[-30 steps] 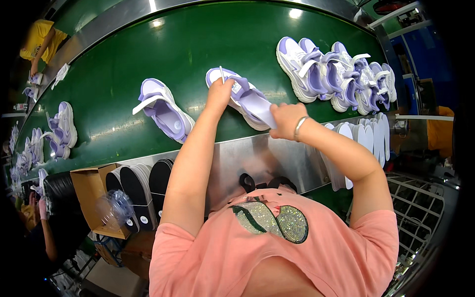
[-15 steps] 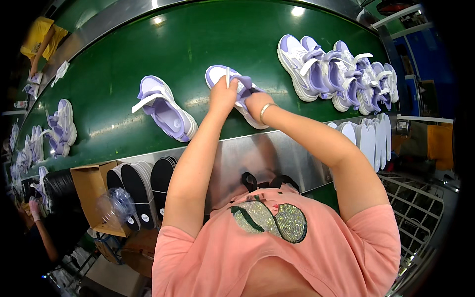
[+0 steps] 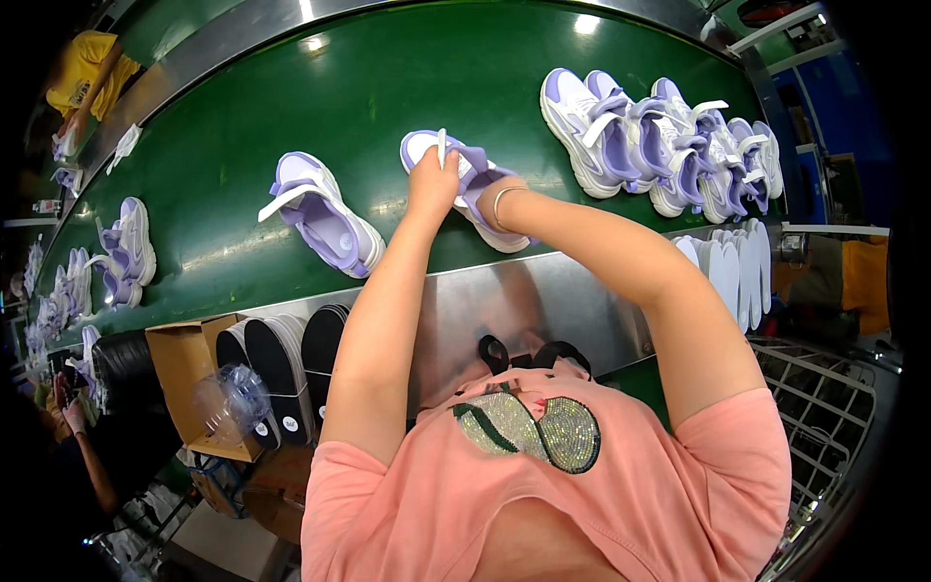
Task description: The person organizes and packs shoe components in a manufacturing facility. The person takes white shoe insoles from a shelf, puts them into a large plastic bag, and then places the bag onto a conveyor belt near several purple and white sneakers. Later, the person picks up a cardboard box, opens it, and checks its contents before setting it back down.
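A white and lilac sneaker (image 3: 483,229) lies on the green work surface (image 3: 436,73), toe pointing away and a little left. My left hand (image 3: 433,184) is closed on its front part, the thumb by the upright white strap (image 3: 442,147) and the lilac tongue. Into the shoe's opening reaches my right hand (image 3: 497,192), a bracelet (image 3: 498,206) at the wrist; its fingers are hidden inside. To the left lies a similar sneaker (image 3: 325,215), its strap folded out and its opening toward me.
Several matching sneakers (image 3: 601,145) stand in a row at right, more (image 3: 126,250) at far left. White insoles (image 3: 722,272) stand along the near right edge. Bundled black insoles (image 3: 276,373) and a cardboard box (image 3: 184,388) are at near left. Other people work at left.
My right hand has slid deeper into the sneaker, so less of it shows. My left hand keeps its hold at the front with little movement.
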Demonstrator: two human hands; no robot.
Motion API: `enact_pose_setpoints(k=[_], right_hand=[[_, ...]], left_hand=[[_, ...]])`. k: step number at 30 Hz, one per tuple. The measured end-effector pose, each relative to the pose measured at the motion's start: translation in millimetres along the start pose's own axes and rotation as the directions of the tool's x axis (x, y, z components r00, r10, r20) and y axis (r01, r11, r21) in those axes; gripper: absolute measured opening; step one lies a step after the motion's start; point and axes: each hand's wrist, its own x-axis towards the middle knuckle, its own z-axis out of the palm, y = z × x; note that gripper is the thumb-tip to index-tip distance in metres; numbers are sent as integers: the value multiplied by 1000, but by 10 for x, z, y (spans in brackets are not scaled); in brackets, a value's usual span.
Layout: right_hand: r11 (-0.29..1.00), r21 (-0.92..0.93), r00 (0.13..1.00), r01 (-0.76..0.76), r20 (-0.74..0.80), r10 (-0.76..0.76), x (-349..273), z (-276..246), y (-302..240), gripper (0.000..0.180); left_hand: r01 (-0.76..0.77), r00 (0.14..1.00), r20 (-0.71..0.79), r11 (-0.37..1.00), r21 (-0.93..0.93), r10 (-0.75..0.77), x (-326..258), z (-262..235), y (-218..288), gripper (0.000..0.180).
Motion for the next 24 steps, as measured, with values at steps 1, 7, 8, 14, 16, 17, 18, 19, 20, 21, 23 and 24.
enact_pose_setpoints(k=[1, 7, 8, 14, 16, 17, 18, 19, 20, 21, 23, 24], right_hand=[[999, -19, 999, 37, 25, -37, -49, -12, 10, 30], [998, 37, 999, 45, 26, -46, -143, 332, 139, 36], [997, 32, 997, 63, 52, -65, -105, 372, 134, 35], [889, 302, 897, 344, -386, -216, -195, 512, 327, 33], [695, 323, 587, 642, -790, -175, -347, 595, 500, 31], [778, 334, 604, 531, -794, -72, -444, 568, 638, 33], [841, 346, 599, 417, -800, 33, -576, 527, 822, 34], [887, 360, 575, 290, -806, 139, -678, 501, 997, 36], [911, 412, 599, -24, -724, 343, -697, 542, 1153, 37], [829, 437, 541, -349, -628, 559, -652, 668, 1359, 39], [643, 566, 559, -516, -347, 753, -563, 932, 1739, 45], [649, 554, 614, -521, -285, 736, -615, 956, 1839, 42]], left_hand=[[-5, 1000, -6, 1000, 12, 5, 5, 0, 8, 27], [14, 1000, -27, 1000, 25, -14, -17, 53, 28, 28], [27, 999, -29, 998, 53, -25, -36, 60, 46, 28], [-149, 988, -37, 986, 77, 152, 5, -87, 7, 25], [-141, 989, -7, 966, 217, 146, 66, -346, 165, 25], [-194, 979, 3, 926, 324, 204, 127, -496, 139, 26], [-227, 964, -54, 912, 343, 260, 167, -649, 149, 25], [-237, 951, -94, 893, 382, 293, 244, -782, 86, 25], [-222, 956, -87, 887, 405, 280, 288, -933, 99, 25], [-268, 941, -59, 839, 473, 334, 336, -1020, 81, 25], [-125, 851, -219, 590, 798, 476, 290, -940, 244, 33], [-133, 778, -259, 552, 823, 573, 238, -831, 375, 37]])
